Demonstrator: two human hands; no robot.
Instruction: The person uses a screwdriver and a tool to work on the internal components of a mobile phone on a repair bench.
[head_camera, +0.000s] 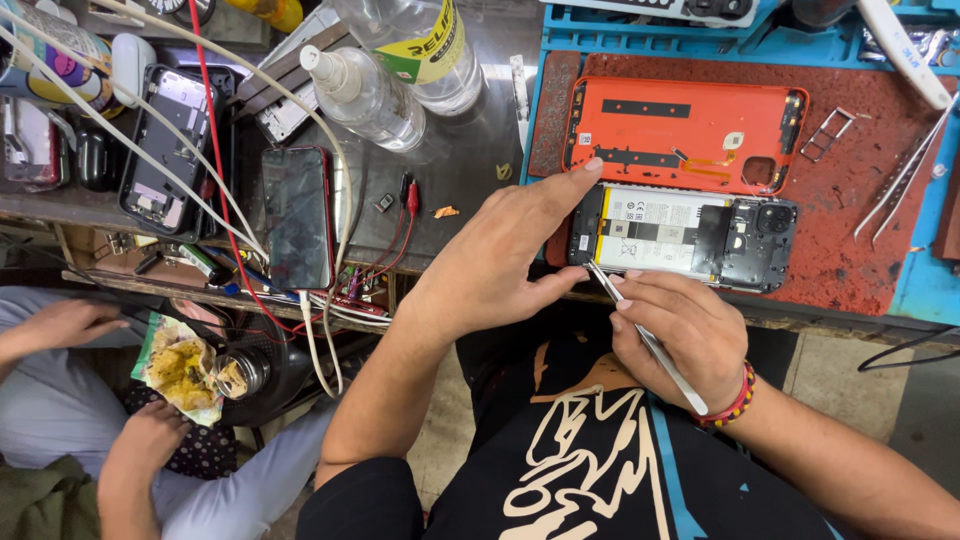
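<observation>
Cluttered with cables and parts, the repair bench (470, 175) carries an opened phone (685, 235) on a red work mat (850, 215), and everything else is placed from that phone. Far to its left, another person's hands (100, 400) rest by a food wrapper (180, 370); nearer on that side lie a dark phone in a red case (297, 215) and two clear plastic bottles (385, 75). The left hand (500, 260) reaches in from the phone's lower left, fingers loosely spread, holding nothing, its forefinger tip touching the phone's upper left corner. Just above the phone lies its orange back cover (685, 135), inside face up. The phone's long axis runs left to right across the mat. The right hand (680, 335) sits just below it, fingers closed around metal tweezers (640, 325) whose tip meets the phone's lower left edge; this hand is the nearer. Right of the phone lie spare tweezers (900, 180).
</observation>
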